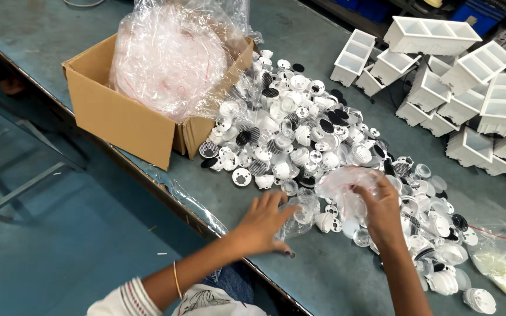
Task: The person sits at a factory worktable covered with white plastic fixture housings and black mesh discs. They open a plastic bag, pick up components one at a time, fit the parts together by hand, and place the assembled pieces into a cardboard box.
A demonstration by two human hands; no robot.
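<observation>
Right hand pinches a clear plastic bag; left hand, fingers spread, touches its lower end.

Both forearms are bare, the left hand wears a thin gold bangle above the wrist, and a white sleeve with dark and red stripes shows at the frame's bottom left.

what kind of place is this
Likely a small assembly or packing workshop: a worktable heaped with small white plastic parts, stacked white compartment housings, and a cardboard box of bagged stock.
</observation>
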